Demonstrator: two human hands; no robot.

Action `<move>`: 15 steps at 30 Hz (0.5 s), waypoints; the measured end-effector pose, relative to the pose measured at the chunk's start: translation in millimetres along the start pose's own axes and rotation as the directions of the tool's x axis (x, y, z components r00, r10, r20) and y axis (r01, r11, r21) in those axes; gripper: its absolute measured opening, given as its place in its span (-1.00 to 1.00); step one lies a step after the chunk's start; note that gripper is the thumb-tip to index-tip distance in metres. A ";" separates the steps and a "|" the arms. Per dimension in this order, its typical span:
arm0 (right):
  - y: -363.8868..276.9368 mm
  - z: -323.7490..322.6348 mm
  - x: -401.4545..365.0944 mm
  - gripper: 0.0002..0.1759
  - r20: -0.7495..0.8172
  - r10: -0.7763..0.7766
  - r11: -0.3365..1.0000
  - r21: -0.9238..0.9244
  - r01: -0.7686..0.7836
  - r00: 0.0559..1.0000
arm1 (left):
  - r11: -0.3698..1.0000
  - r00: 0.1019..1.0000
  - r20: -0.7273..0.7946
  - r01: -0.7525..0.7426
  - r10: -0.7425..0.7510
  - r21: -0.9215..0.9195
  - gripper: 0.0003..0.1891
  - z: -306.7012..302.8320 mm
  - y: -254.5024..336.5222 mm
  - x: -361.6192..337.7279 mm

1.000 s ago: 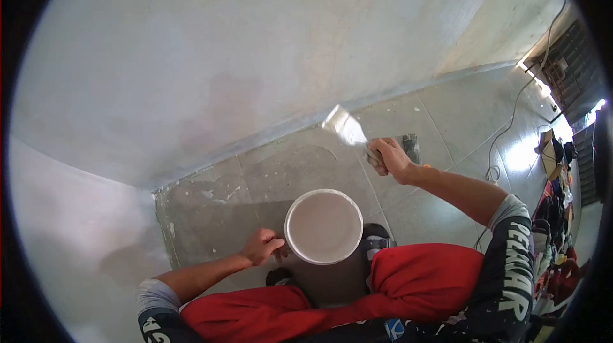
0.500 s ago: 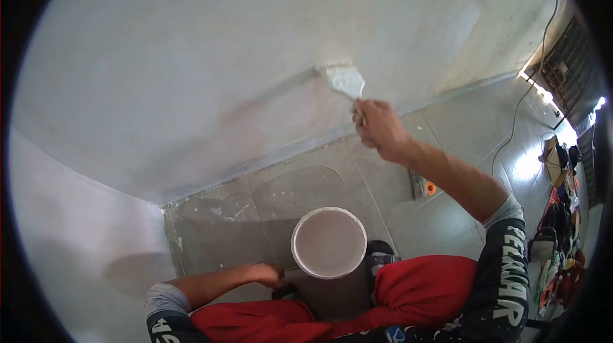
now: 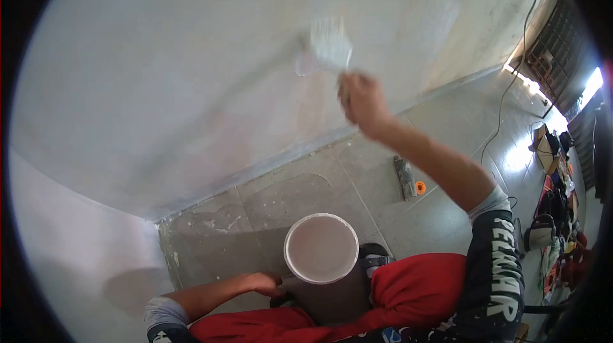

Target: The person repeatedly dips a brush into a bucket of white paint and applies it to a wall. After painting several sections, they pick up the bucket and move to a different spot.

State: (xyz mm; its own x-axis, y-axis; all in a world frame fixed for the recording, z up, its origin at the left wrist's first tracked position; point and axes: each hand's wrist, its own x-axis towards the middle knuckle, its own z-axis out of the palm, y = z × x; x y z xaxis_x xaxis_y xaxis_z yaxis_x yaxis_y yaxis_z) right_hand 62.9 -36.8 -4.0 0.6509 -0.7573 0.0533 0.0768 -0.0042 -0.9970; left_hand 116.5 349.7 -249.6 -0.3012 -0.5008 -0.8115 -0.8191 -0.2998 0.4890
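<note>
My right hand (image 3: 364,101) is wrapped round the handle of a wide, pale-bristled brush (image 3: 330,43). The brush is at the pale wall (image 3: 191,62), bristles up, with a wet-looking patch beside it on the left. Low in front of me, between my knees, stands a round bucket (image 3: 288,250) with a whitish rim, holding a pale liquid. My left hand (image 3: 263,283) is beside the bucket's left side, its fingers partly hidden; what they hold, if anything, cannot be made out.
On the tiled floor (image 3: 300,183) lie a grey tool (image 3: 404,178) and an orange ring (image 3: 420,188). A cable (image 3: 500,110) runs down at the right. Clothes and assorted items (image 3: 554,234) are heaped at the far right. White splashes mark the floor by the wall corner.
My right hand and the brush have moved up along the wall. A wet-looking patch now shows beside the brush. The whole view has shifted slightly; my left hand remains near the bucket.
</note>
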 end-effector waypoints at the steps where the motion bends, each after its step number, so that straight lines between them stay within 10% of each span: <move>1: 33.7 -3.8 -6.2 -0.72 -0.006 0.132 0.990 -0.055 -0.133 0.991 | 1.000 1.000 0.011 0.017 -0.017 0.007 -0.35 0.4 -0.8 1.5; 5: 91.1 -22.1 -19.3 -0.68 0.009 0.589 0.807 0.047 -0.589 0.808 | 1.000 0.999 -0.027 0.018 -0.018 0.003 -0.32 9.5 -7.1 5.1; 8: 50.1 -24.7 2.7 -0.76 0.079 0.308 0.910 -0.314 -0.270 0.948 | 1.000 0.999 -0.029 0.015 -0.015 0.008 -0.30 4.9 -0.4 1.6; 10: -9.9 -16.9 17.2 -0.74 0.095 0.323 0.941 0.070 -0.330 0.942 | 1.000 1.000 0.015 0.022 -0.022 0.009 -0.31 -0.6 1.4 4.2; 15: -119.4 -11.8 -1.9 -0.71 0.159 0.020 1.000 -0.009 -0.019 0.987 | 1.000 1.000 0.009 -0.001 0.001 0.002 -0.33 6.6 -6.5 12.8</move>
State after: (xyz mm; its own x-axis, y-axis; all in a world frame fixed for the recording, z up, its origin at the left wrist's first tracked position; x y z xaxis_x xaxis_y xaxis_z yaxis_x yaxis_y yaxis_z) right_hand 43.6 -42.5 114.3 0.7644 -0.6434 0.0412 0.0576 0.0044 -0.9983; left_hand 114.8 350.6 -265.3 -0.3061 -0.4936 -0.8140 -0.8197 -0.2982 0.4890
